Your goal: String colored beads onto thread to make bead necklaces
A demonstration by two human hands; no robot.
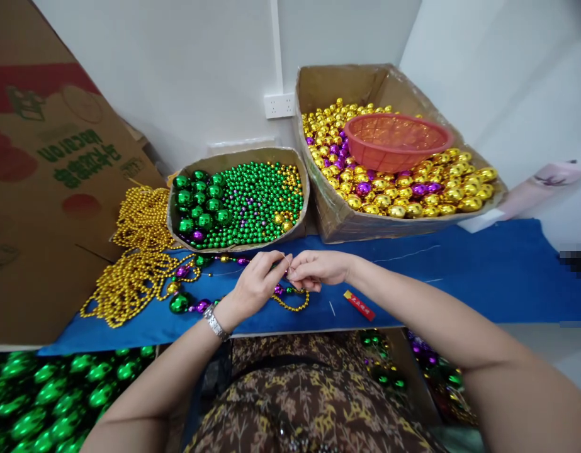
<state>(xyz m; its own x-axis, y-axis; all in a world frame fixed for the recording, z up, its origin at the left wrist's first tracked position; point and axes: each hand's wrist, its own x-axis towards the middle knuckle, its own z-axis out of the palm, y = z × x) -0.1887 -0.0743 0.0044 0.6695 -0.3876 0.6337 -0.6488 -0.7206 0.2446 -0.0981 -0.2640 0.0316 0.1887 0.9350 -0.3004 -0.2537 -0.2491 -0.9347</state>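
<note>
My left hand [253, 283], with a metal watch at the wrist, is closed in a pinch over the blue cloth. Fingertip to fingertip with it, my right hand [322, 268] is pinched shut too. A thin pale thread [286, 258] shows between the fingers of both hands. Beneath and beside the hands lies a bead strand [179, 303] with green, purple and gold balls, partly hidden by my left hand. A loop of small gold beads [294, 308] hangs out below the fingers. The exact grip of the fingertips is too small to make out.
Behind my hands stands a box of green beads [238, 244]; right of it, a larger box of gold beads [347, 225] holds a red basket [398, 151]. Gold bead strands [124, 289] lie left, beside a tall carton [39, 189]. A red packet [360, 306] lies on the blue cloth [483, 277].
</note>
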